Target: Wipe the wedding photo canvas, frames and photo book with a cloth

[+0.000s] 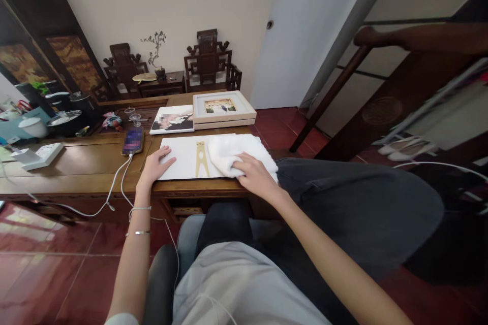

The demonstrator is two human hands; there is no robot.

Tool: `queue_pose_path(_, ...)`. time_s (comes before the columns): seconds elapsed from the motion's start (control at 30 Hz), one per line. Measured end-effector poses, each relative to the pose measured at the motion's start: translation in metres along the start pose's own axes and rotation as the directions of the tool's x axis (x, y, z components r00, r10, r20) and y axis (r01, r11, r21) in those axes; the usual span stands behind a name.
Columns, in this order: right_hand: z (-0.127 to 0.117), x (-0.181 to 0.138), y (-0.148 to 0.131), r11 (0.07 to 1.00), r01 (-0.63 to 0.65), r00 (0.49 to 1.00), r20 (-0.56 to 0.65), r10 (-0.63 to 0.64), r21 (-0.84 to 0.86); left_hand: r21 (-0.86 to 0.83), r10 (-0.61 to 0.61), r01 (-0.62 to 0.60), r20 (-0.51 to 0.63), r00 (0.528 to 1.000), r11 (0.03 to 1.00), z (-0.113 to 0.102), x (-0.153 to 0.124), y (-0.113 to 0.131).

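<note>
A flat white panel point(181, 155) lies along the table's near edge, with a pale yellow, two-legged flat piece point(200, 158) with an oval hole on its middle. My left hand point(155, 163) rests on the panel's left end, fingers apart and holding nothing. Bunched over the right part of the panel is a fluffy white towel point(244, 150). My right hand point(253, 172) grips the towel's near edge, its fingers curled into the fabric; the fingertips are partly hidden. The panel's right end is covered by the towel.
Behind the panel are a framed photo point(224, 106) on a stack and a photo print point(173, 120). A phone point(133, 141) on a charging cable lies to the left, near a power strip point(43, 156). A wooden chair point(381, 71) stands at the right.
</note>
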State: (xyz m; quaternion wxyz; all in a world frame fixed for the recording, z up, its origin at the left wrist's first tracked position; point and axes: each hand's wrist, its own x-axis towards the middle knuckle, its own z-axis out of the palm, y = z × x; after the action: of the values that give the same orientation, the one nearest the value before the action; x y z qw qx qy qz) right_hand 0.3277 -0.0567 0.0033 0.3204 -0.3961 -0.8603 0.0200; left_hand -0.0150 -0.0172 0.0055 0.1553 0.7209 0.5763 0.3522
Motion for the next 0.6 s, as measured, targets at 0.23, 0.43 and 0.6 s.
queue_pose_path(0.23, -0.019, -0.029, -0.01, 0.995, 0.073, 0.995, 0.063, -0.078, 0.072, 0.021, 0.018, -0.018, 0.001, 1.0, 1.0, 0.002, 0.001, -0.001)
queue_pose_path(0.43, 0.006, 0.026, 0.024, 0.999, -0.013, 0.991, 0.131, 0.02, -0.053, 0.01, 0.023, -0.024, 0.062, 0.998, 1.0, 0.002, -0.004, -0.006)
queue_pose_path(0.6, 0.021, 0.042, 0.028, 0.984, -0.076, 0.986, 0.138, 0.099, -0.159, -0.001, 0.003, -0.003, 0.051, 0.999, 1.0, 0.001, -0.005, -0.006)
